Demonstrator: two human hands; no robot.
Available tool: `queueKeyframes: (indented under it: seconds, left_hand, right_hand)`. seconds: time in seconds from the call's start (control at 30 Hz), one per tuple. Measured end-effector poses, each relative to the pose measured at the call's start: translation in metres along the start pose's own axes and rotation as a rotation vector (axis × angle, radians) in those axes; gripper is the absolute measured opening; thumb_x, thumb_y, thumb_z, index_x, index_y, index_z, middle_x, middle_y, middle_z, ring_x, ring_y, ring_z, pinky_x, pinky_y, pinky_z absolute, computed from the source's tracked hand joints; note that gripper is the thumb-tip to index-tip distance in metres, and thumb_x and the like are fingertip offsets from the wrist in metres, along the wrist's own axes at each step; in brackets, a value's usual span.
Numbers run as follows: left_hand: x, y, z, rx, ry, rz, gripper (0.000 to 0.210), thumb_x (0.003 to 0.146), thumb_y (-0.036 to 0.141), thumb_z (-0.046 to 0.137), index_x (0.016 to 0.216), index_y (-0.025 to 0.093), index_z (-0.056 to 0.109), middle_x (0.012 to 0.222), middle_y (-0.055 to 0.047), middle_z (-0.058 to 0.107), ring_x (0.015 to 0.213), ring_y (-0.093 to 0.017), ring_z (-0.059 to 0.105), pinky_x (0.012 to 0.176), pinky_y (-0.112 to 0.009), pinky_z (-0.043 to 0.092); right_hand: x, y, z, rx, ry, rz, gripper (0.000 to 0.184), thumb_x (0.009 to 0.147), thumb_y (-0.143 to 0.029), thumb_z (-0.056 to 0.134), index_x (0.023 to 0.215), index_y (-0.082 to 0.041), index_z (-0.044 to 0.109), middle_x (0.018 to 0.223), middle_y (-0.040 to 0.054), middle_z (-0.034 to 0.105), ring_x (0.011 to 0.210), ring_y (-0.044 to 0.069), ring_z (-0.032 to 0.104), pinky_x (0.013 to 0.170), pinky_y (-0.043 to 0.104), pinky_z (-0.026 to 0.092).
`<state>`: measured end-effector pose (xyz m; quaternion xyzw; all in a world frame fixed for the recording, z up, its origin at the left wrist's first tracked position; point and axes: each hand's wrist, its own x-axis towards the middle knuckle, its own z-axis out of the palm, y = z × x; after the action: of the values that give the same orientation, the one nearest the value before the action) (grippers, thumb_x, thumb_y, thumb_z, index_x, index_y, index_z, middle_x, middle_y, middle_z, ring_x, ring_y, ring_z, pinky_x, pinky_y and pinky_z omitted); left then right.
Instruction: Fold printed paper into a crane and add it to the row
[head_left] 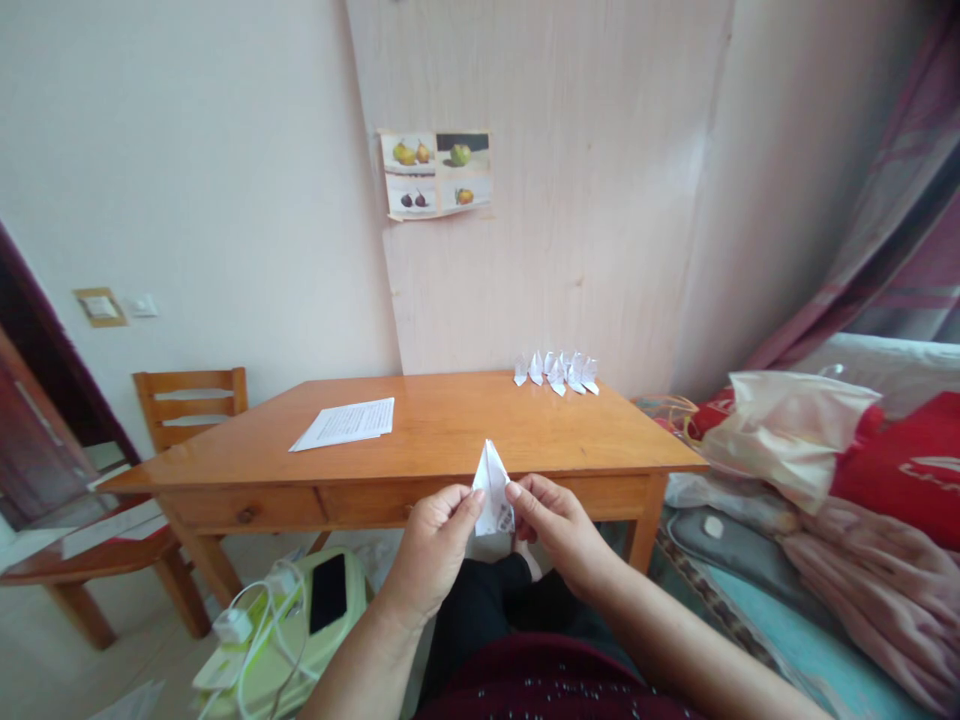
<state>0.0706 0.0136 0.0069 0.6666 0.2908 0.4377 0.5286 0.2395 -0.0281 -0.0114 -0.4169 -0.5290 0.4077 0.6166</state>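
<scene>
A white folded paper [491,495] with a pointed top is held up over my lap, in front of the table's near edge. My left hand [435,540] pinches its left side between thumb and fingers. On the opposite side, my right hand [559,530] grips the paper's right edge, the thumb on its face. Some dark print shows near its lower right corner. Several folded white paper figures [556,372] stand grouped at the table's back right. A stack of printed sheets [349,422] lies on the table's left part.
The wooden table [450,430] has drawers in front. A wooden chair [187,400] stands at the left. A green box [352,580] with a phone [328,592] and white cables is at lower left. To the right is a bed with bags [787,425] and a pink blanket [877,570].
</scene>
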Motion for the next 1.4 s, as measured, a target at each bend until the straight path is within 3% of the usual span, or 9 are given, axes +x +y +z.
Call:
queueKeyframes:
  seconds: [0.27, 0.43, 0.57, 0.9, 1.13, 1.27, 1.4]
  left_hand:
    - [0.0, 0.002, 0.003, 0.009, -0.041, -0.037, 0.036, 0.09, 0.048, 0.063, 0.079, 0.014, 0.067, 0.07, 0.0, 0.062, 0.066, -0.012, 0.05, 0.064, -0.022, 0.04]
    - [-0.002, 0.007, 0.008, -0.132, -0.144, -0.126, 0.035, 0.089, 0.043, 0.067, 0.109, 0.015, 0.073, 0.095, -0.008, 0.073, 0.088, -0.019, 0.063, 0.083, -0.029, 0.047]
    - [-0.005, 0.009, 0.013, -0.153, -0.196, -0.123, 0.037, 0.088, 0.038, 0.069, 0.115, 0.014, 0.073, 0.102, -0.011, 0.074, 0.095, -0.021, 0.064, 0.089, -0.033, 0.048]
    - [-0.004, 0.01, 0.012, -0.09, -0.218, -0.06, 0.034, 0.09, 0.038, 0.065, 0.108, 0.011, 0.076, 0.092, -0.011, 0.074, 0.084, -0.02, 0.064, 0.082, -0.032, 0.049]
    - [-0.005, 0.006, 0.013, -0.053, -0.195, -0.089, 0.029, 0.086, 0.04, 0.07, 0.089, 0.012, 0.077, 0.081, -0.007, 0.072, 0.078, -0.018, 0.062, 0.078, -0.03, 0.048]
    - [-0.005, 0.002, 0.013, 0.009, -0.216, -0.072, 0.029, 0.087, 0.04, 0.069, 0.089, 0.012, 0.075, 0.083, -0.007, 0.069, 0.08, -0.018, 0.059, 0.077, -0.03, 0.047]
    - [-0.005, 0.002, 0.013, 0.102, -0.207, -0.048, 0.03, 0.088, 0.042, 0.067, 0.083, 0.013, 0.073, 0.079, -0.005, 0.066, 0.077, -0.017, 0.056, 0.073, -0.028, 0.045]
  right_hand:
    - [0.002, 0.004, -0.001, 0.065, 0.005, -0.052, 0.034, 0.093, -0.047, 0.063, 0.075, -0.019, 0.057, 0.063, -0.0039, 0.051, 0.055, 0.01, 0.045, 0.054, 0.025, 0.033]
    - [0.002, 0.002, -0.001, 0.08, 0.081, -0.107, 0.033, 0.093, -0.044, 0.063, 0.073, -0.019, 0.056, 0.063, -0.004, 0.049, 0.058, 0.01, 0.043, 0.057, 0.025, 0.034]
    - [0.004, -0.002, 0.0, 0.082, 0.128, -0.127, 0.033, 0.092, -0.043, 0.064, 0.072, -0.019, 0.057, 0.062, -0.004, 0.05, 0.059, 0.011, 0.044, 0.058, 0.025, 0.035]
    - [0.002, 0.002, 0.001, 0.18, 0.118, -0.046, 0.036, 0.09, -0.048, 0.066, 0.073, -0.019, 0.055, 0.06, -0.004, 0.052, 0.055, 0.01, 0.045, 0.056, 0.024, 0.035]
    - [0.001, -0.011, 0.006, 0.34, -0.019, 0.019, 0.031, 0.081, -0.044, 0.077, 0.092, -0.018, 0.063, 0.074, -0.0002, 0.061, 0.062, 0.012, 0.053, 0.059, 0.025, 0.042]
    - [0.002, -0.016, 0.009, 0.406, -0.091, 0.056, 0.026, 0.081, -0.04, 0.077, 0.085, -0.016, 0.067, 0.067, -0.0001, 0.061, 0.055, 0.011, 0.051, 0.052, 0.024, 0.039]
    - [0.002, -0.016, 0.008, 0.46, -0.073, 0.087, 0.024, 0.079, -0.036, 0.079, 0.08, -0.014, 0.068, 0.067, 0.0011, 0.062, 0.054, 0.011, 0.052, 0.053, 0.024, 0.04]
